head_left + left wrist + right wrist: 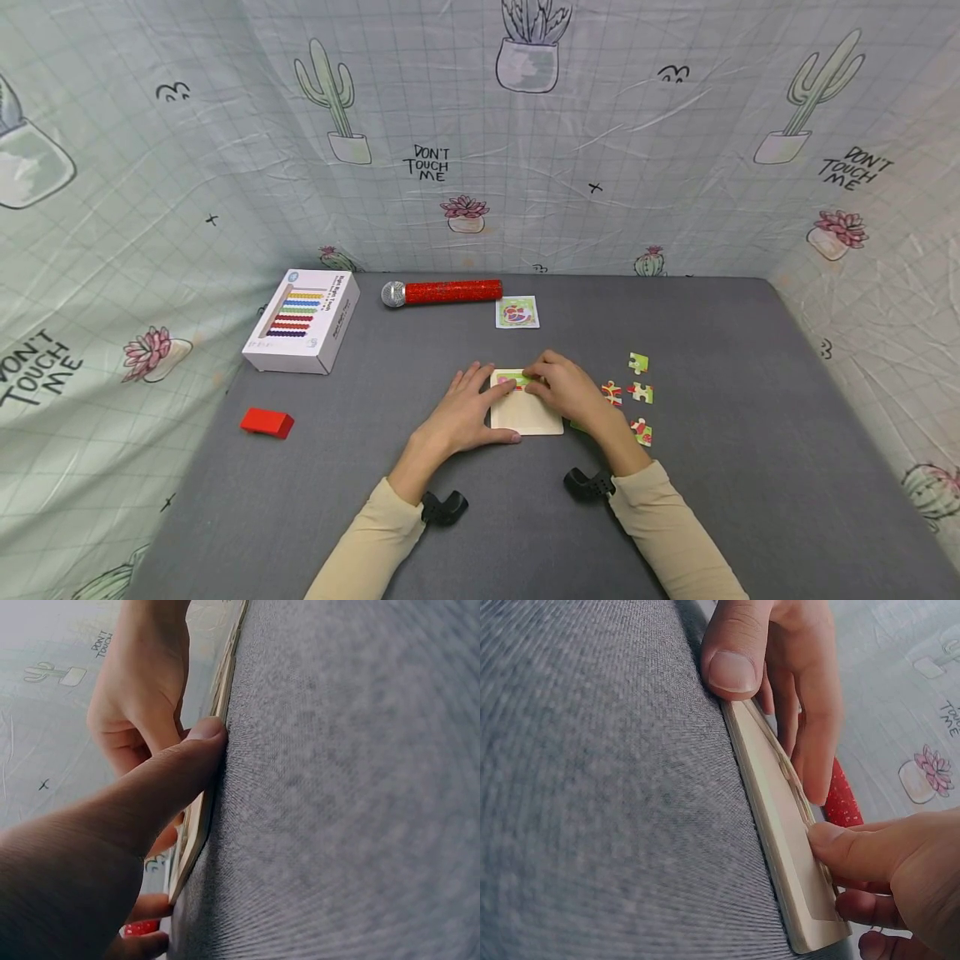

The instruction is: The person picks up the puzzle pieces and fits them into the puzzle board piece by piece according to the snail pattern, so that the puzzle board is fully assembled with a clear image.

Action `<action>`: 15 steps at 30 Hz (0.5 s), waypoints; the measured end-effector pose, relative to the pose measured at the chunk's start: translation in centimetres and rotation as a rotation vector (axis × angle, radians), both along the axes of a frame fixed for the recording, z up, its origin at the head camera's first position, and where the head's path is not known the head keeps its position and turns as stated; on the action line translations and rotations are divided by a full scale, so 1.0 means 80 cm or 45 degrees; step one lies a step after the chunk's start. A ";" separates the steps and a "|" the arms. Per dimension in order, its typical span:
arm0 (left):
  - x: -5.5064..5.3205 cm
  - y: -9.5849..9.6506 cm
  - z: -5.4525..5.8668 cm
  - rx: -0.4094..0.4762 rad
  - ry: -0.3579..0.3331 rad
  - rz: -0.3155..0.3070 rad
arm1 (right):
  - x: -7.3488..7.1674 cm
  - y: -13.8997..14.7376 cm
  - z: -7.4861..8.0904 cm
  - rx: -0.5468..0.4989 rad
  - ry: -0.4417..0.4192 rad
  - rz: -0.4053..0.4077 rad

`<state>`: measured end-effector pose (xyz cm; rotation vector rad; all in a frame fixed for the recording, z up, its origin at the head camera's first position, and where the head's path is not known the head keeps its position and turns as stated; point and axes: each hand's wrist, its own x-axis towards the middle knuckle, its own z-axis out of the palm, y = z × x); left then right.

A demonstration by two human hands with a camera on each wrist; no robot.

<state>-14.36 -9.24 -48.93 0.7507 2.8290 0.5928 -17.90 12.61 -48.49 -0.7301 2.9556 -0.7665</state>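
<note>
A small square wooden puzzle board point(527, 418) lies on the table, with colourful jigsaw pieces point(506, 379) along its far side and bare wood nearer me. My left hand point(459, 418) holds the board at its left side, thumb on the near edge and fingers spread toward the far corner. With curled fingers, my right hand point(573, 392) pinches a green puzzle piece point(522, 375) at the board's far right; the fingers hide most of it. In the right wrist view, the right thumb point(832, 840) presses down close over the board's recessed bed point(784, 802).
Several loose puzzle pieces point(641, 392) lie right of the board, some partly behind my right arm. A picture card point(517, 312) and a red microphone point(453, 292) lie at the back. To the left are a white box point(303, 321) and a red block point(267, 422).
</note>
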 end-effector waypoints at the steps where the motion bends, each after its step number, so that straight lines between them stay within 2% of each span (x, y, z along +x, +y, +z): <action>1: 0.000 0.000 0.000 -0.005 0.002 -0.001 | 0.000 0.000 0.000 -0.004 0.001 0.000; 15: 0.002 0.001 0.003 -0.043 0.032 -0.023 | 0.003 -0.001 0.002 0.016 0.013 0.006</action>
